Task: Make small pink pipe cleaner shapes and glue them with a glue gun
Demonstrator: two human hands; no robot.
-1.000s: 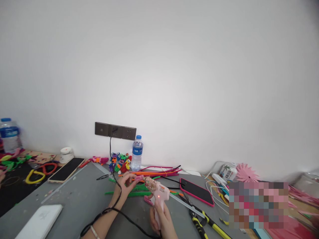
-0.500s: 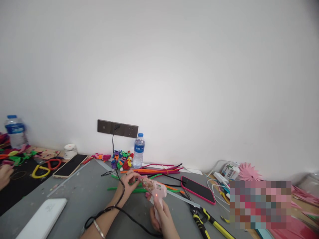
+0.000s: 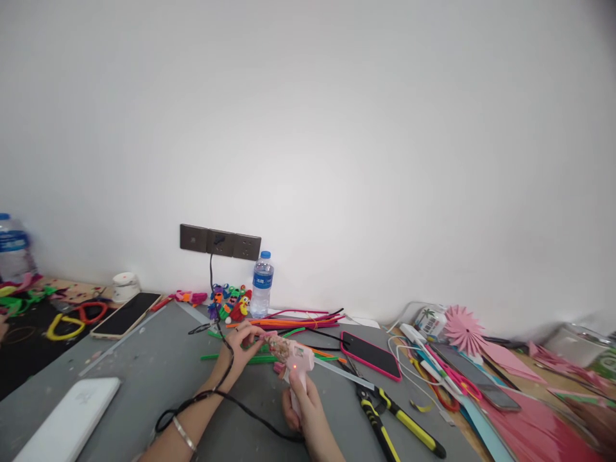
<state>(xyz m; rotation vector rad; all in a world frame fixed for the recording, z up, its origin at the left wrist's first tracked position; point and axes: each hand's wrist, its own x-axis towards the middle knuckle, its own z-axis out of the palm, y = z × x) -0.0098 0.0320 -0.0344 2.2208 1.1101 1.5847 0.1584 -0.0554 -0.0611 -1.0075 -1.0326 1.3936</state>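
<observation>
My right hand is wrapped round the handle of a pale pink hot glue gun, whose small light glows orange-red. Its nozzle points left, toward my left hand. The fingers of my left hand are pinched together at the nozzle tip; what they hold is too small and hidden to make out. A black power cord runs from the gun, loops over my left forearm and rises to the wall socket. Green pipe cleaners lie under and beyond the hands, with an orange and red bundle behind.
A pink-cased phone and yellow-black pliers lie to the right. Behind stand a water bottle and small colourful figures. A white power bank lies front left. Another person's hand is at the right edge.
The view has swung slightly right, so everything sits a little further left. Both hands keep their hold beside each other; another person's hand now shows at the right edge.
</observation>
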